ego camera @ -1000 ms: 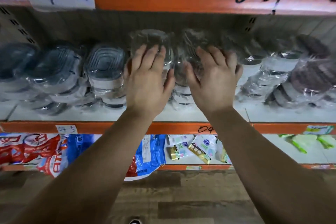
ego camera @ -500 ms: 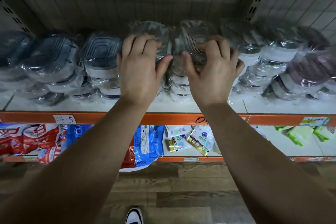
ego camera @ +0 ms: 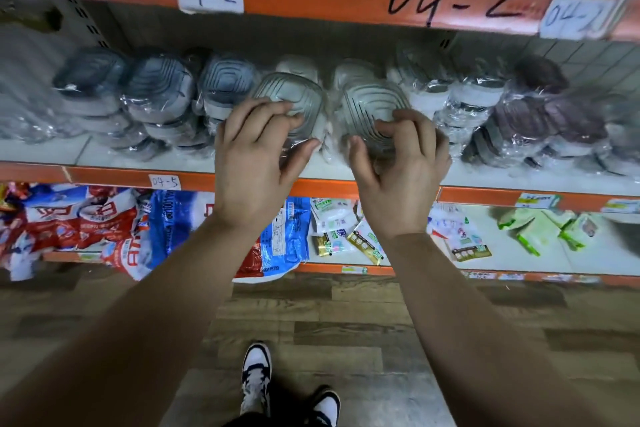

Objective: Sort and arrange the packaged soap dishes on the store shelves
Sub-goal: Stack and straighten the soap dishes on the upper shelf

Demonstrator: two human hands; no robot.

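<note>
As the middle of the shelf (ego camera: 512,180) is being tidied | left dish (ego camera: 291,94) is being gripped by the curled left hand (ego camera: 256,163) | right dish (ego camera: 374,104) is being gripped by the curled right hand (ego camera: 398,170) | judged partway: grey stacks (ego camera: 156,94) at left lined up, brown stacks (ego camera: 561,118) at right jumbled

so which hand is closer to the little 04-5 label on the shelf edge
Left. The left hand grips a wrapped soap dish just right of the 04-5 label; the right hand grips a second dish farther right, beyond the left hand.
</note>
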